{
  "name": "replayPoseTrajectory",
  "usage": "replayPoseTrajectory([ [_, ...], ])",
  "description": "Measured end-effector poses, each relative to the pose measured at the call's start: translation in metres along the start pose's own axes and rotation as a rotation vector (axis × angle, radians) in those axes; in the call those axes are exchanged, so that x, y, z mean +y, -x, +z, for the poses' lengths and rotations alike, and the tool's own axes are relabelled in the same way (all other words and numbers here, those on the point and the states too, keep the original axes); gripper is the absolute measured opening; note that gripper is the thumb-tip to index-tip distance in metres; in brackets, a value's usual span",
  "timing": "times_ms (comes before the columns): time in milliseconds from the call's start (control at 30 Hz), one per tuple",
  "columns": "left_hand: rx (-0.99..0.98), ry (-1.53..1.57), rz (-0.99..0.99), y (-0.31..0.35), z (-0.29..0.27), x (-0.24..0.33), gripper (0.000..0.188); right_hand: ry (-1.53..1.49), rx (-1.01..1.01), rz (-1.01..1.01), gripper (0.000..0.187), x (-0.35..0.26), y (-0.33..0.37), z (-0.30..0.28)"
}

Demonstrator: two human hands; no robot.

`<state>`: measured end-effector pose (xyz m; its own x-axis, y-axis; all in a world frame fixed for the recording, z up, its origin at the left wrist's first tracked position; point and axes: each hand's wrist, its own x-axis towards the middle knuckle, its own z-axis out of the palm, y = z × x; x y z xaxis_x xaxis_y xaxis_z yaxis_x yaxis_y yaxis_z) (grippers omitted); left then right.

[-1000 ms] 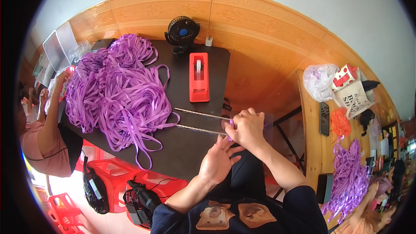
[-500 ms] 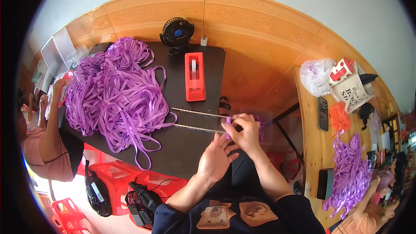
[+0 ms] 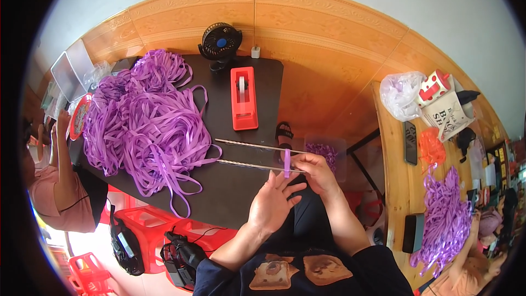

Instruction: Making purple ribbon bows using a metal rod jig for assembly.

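Band work: I judge this as the wrapping step, a short purple ribbon band [image 3: 286, 161] being worked at a pair of thin metal rods [image 3: 249, 144].
Next on the rods: looks to call for steadying the band square across both, then bringing my right fingers in to turn or ease it without twisting the ribbon.
Purple band: upright across the gap between the rods, near their end on my side; whether it closes fully around both, I can't tell.
Right hand [image 3: 316, 172]: just right of the band, fingers bent and gathered by the rods; can't tell if they are pinched on anything.
Left hand [image 3: 269, 203]: below and left of the band, palm turned up, fingers spread apart; fingertips close under the band's lower end, contact unclear.
Rod tips: twisted, pointing left over the black table [image 3: 263, 104], with a loop of the ribbon pile [image 3: 148, 115] near them.
Clear bin [image 3: 341, 153]: beyond my right hand, lower than the tabletop, small purple pieces [image 3: 322, 153] inside.
Red tape dispenser [image 3: 244, 112]: on the table beyond the rods, apart from both hands.
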<state>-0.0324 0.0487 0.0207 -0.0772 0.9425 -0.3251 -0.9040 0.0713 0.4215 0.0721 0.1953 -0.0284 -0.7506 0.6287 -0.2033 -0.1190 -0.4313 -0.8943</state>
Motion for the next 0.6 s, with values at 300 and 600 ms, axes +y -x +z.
replayPoseTrajectory([
  [300,-0.023,0.042,0.001,-0.001,-0.003,-0.001,0.062,-0.171,-0.314,0.076,0.017,0.012,-0.031,0.002],
  [600,-0.032,0.059,0.007,-0.001,-0.004,-0.001,0.060,-0.062,-0.289,0.104,0.017,0.010,-0.036,0.005],
])
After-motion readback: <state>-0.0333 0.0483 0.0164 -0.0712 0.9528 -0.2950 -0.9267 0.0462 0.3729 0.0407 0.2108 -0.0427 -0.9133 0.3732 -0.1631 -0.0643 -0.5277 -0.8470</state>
